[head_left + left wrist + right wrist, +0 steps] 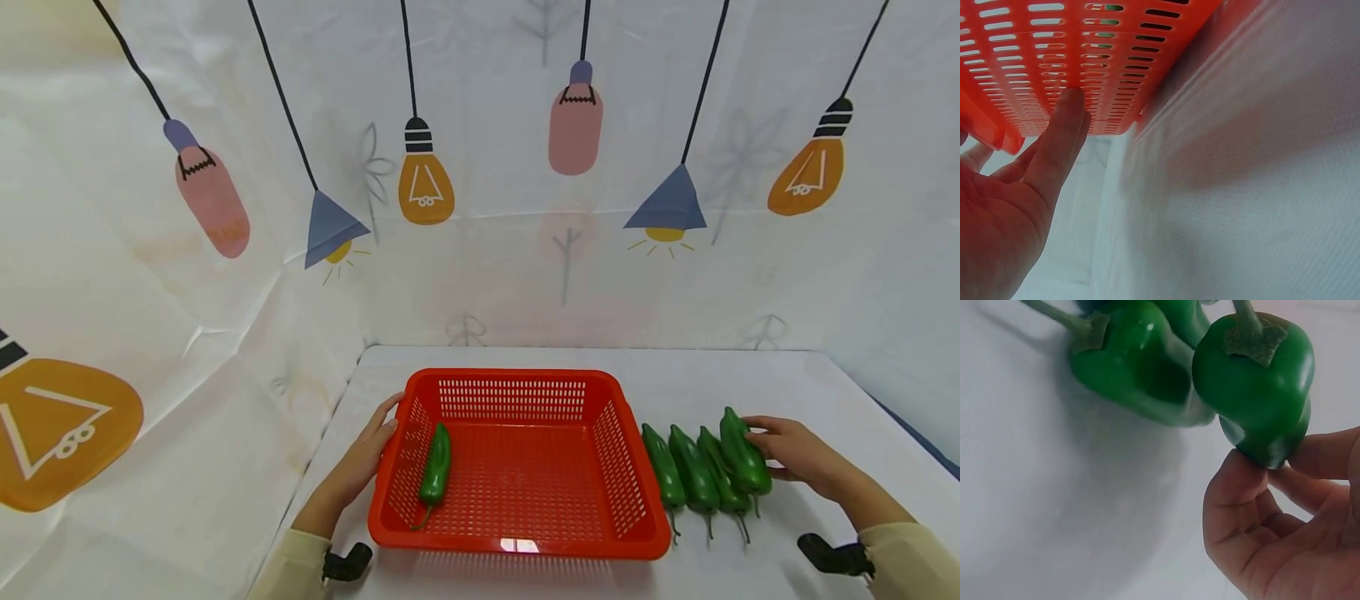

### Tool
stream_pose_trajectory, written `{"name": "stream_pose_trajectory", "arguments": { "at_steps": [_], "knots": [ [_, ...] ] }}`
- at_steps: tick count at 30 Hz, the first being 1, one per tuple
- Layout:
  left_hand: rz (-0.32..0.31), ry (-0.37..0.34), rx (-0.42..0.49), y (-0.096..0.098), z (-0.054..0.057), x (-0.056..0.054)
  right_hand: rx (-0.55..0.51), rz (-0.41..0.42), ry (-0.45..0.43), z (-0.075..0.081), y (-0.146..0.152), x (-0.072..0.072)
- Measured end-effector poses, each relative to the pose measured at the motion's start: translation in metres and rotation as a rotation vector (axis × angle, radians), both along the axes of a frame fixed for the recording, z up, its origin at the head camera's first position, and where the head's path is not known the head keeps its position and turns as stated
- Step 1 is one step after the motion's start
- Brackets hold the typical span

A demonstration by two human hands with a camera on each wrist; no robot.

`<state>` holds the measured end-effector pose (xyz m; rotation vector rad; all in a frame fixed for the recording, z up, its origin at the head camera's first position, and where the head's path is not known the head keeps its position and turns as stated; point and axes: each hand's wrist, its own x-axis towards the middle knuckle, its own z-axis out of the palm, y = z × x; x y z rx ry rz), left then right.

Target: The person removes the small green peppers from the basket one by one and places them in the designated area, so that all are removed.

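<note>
A red plastic basket (517, 546) with slotted walls stands on the table. Inside, near its left wall, lies one green pepper (436, 471). My left hand (363, 454) rests at the basket's left side, and in the left wrist view straight fingers (1063, 134) touch the slotted wall below the rim. Right of the basket, my right hand (798, 454) pinches a green pepper (1254, 378) near its tip between thumb and fingers, stem end toward me. This pepper overlaps the rightmost of three more green peppers (693, 475) in a row along the basket.
The white table (825, 392) runs back to a hanging cloth (495, 275) printed with lamps and bulbs. Black wrist straps (832, 556) sit at both sleeve cuffs. The basket takes up the middle of the table.
</note>
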<state>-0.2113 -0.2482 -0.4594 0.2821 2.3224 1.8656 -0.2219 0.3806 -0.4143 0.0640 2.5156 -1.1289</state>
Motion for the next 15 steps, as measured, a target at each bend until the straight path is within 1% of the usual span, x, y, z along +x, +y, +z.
{"name": "stream_pose_trajectory", "arguments": {
  "at_steps": [7, 15],
  "knots": [
    [0.004, -0.005, 0.004, 0.001, 0.000, 0.000, 0.029, 0.007, 0.002, -0.006, 0.008, -0.001],
    [-0.005, 0.008, 0.000, 0.000, 0.000, -0.003, 0.060, -0.006, -0.011, -0.011, 0.013, -0.001]
  ]
}}
